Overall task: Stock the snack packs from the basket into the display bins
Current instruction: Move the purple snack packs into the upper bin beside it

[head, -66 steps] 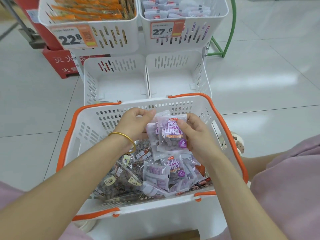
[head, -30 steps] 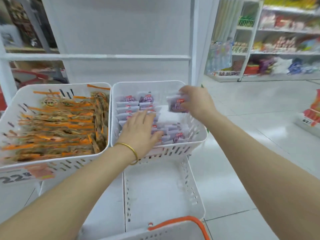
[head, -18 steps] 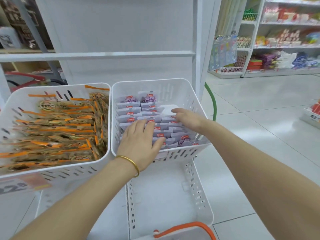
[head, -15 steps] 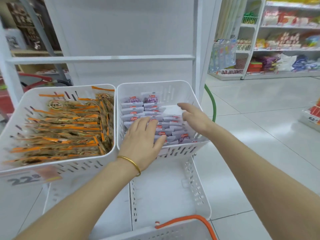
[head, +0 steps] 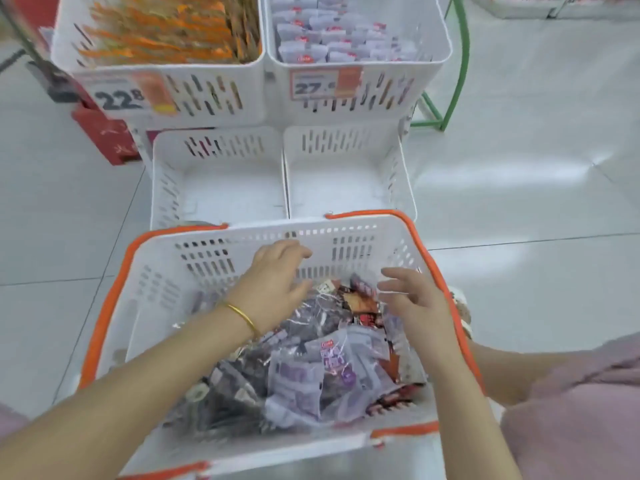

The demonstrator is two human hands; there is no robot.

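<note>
Floor: pale glossy tiles, spreading far to the left of the left fingers and far to the right of the right fingers.
Basket: white with an orange rim, directly under both sets of fingers. Its far wall is just beyond them.
Upper left bin: far beyond the left fingers, filled with orange packs. It has a price tag reading 22.8.
Upper right bin: far beyond the right fingers, holding white and purple packs in rows.
Lower left bin and lower right bin: side by side, between the basket and the upper bins.
Snack packs: I see them piled in the basket, below and nearer than the fingers. The purple ones are near my edge and the dark ones lie between the two hands.
Left hand: over the basket, fingers relaxed and a little bent, grasping nothing. I cannot tell if the thumb touches a pack.
Right hand: over the right side of the pile, fingers spread and released, holding nothing.
Bangle: thin gold ring on the left wrist.
</note>
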